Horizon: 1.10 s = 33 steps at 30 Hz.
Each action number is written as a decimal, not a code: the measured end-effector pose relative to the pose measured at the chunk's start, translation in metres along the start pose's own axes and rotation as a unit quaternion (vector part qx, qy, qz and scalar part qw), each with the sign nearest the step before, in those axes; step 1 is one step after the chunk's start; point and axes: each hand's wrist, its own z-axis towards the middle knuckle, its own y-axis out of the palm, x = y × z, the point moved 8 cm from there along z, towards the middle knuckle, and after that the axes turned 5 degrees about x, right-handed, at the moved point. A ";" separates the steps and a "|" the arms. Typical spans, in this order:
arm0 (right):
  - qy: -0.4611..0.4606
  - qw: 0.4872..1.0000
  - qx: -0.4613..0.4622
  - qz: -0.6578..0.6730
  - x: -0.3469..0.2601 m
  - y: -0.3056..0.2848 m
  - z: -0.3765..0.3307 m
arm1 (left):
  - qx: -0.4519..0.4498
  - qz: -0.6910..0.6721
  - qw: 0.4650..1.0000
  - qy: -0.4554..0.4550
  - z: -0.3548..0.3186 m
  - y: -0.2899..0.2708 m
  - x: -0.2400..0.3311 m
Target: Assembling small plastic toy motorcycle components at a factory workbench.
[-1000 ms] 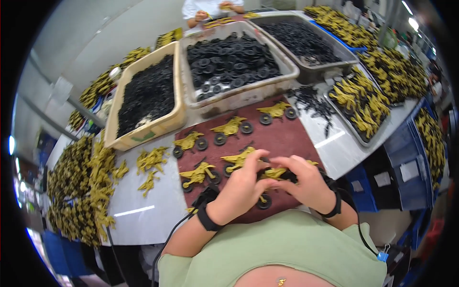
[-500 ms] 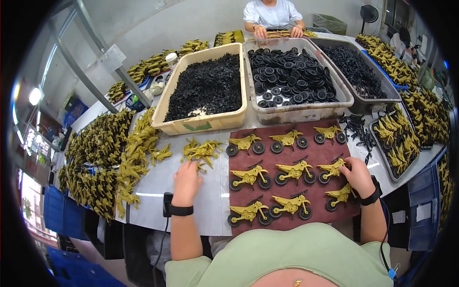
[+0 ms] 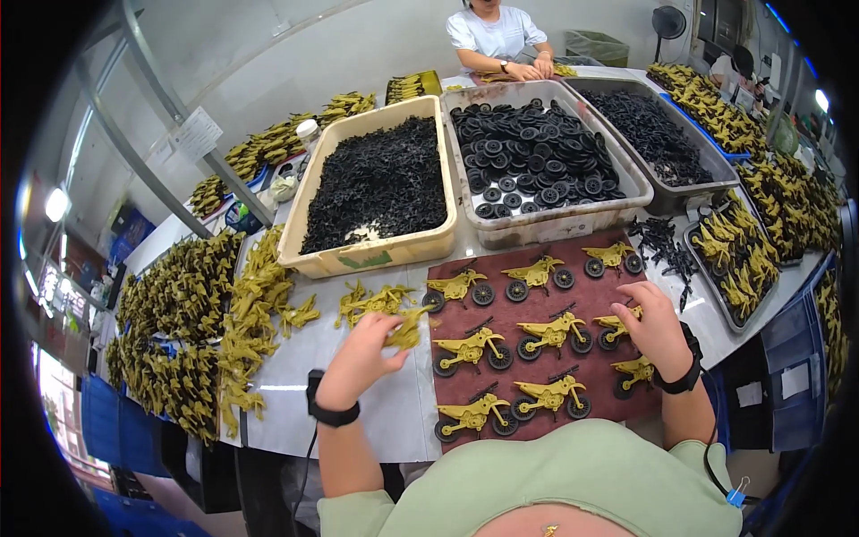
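Several yellow toy motorbikes with black wheels [image 3: 548,336] lie in rows on a dark red mat [image 3: 537,367]. My left hand [image 3: 362,358] is closed on a yellow motorbike frame [image 3: 404,329] just left of the mat, beside a small pile of loose yellow frames [image 3: 376,300]. My right hand [image 3: 656,327] rests at the mat's right side, fingers on a yellow motorbike [image 3: 619,324]; whether it grips it is unclear. Another motorbike [image 3: 635,371] lies under the wrist.
A beige bin of small black parts [image 3: 376,183], a bin of black wheels [image 3: 537,161] and a grey bin of black parts [image 3: 653,134] stand behind the mat. Heaps of yellow frames [image 3: 192,322] fill the left; trays of yellow parts [image 3: 743,259] the right. Another person [image 3: 501,40] sits opposite.
My left hand has moved from the loose frames back toward the mat, carrying one yellow frame. My right hand has stayed at the mat's right edge. The view has tilted slightly.
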 end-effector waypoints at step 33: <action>0.038 0.996 -0.063 0.041 -0.012 0.001 -0.022 | 0.047 0.076 0.973 0.214 0.085 0.079 0.005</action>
